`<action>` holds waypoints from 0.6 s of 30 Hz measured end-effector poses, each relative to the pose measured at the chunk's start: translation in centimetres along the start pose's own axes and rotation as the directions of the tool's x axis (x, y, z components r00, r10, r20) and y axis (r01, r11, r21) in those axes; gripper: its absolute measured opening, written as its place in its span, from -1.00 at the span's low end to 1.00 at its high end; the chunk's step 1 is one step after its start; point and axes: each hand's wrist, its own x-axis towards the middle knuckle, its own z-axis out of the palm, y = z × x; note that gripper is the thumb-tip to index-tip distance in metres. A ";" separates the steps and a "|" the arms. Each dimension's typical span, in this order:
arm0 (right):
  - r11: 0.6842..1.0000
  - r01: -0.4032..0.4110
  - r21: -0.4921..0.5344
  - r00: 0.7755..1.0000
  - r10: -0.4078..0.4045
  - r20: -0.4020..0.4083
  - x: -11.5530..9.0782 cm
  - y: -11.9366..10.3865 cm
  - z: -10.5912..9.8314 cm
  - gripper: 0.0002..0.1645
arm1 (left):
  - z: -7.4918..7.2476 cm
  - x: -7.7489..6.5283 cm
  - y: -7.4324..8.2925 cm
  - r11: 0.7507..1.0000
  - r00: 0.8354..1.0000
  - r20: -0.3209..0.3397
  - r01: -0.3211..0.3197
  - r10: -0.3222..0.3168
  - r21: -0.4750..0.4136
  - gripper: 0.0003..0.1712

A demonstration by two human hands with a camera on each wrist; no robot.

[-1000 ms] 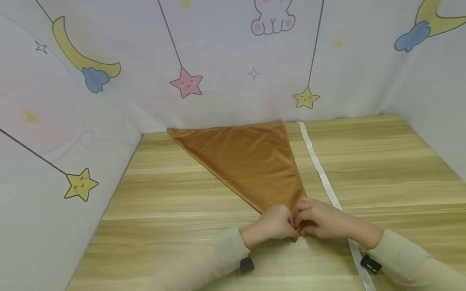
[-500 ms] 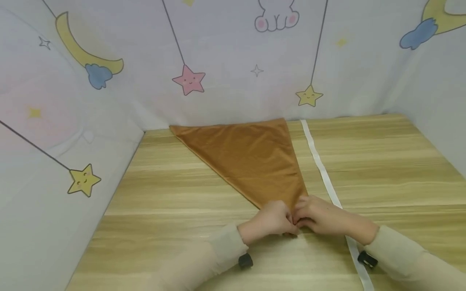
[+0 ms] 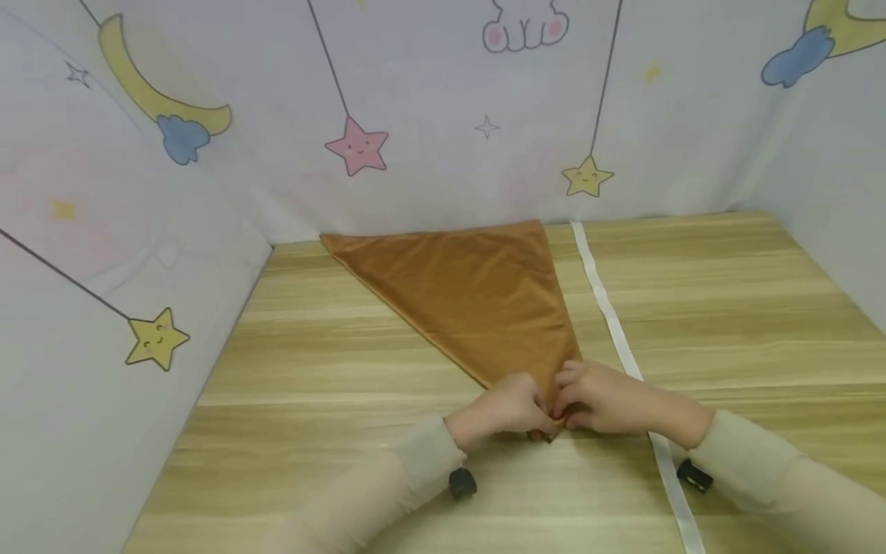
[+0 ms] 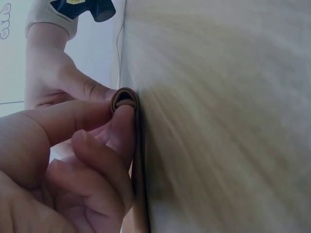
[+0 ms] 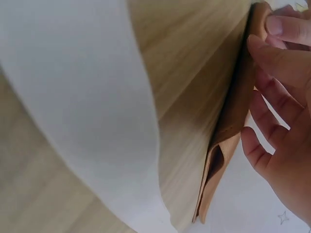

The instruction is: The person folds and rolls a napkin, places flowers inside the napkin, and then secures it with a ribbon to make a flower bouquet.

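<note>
A brown cloth [image 3: 464, 300], folded to a roughly triangular shape, lies on the table with its narrow corner toward the person. At that corner my left hand [image 3: 508, 404] pinches the cloth. In the left wrist view its thumb and finger hold a small rolled edge [image 4: 127, 92] of the fabric. Close beside it, my right hand [image 3: 609, 396] grips the same corner, with thumb and fingertip on the rolled cloth [image 5: 238, 107] in the right wrist view. The other fingers of the right hand are loosely bent. Part of the corner is hidden behind the hands.
A white strip [image 3: 619, 338] runs lengthwise over the wood-grain table [image 3: 747, 323], passing under the right forearm. Printed fabric walls [image 3: 429, 185] enclose the back and sides. Black wrist devices [image 3: 462, 483] sit at both cuffs.
Both hands stay at the near corner with only small finger movements. Compared with half a second ago, more of the cloth's tip shows under the left fingers. The head view has shifted slightly.
</note>
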 end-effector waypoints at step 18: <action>0.992 0.084 0.095 0.996 -0.086 0.016 1.4 1.3 -0.1 -0.87 | -0.3 -0.1 0.0 0.991 0.995 -0.098 -0.021 0.034 0.132 -0.61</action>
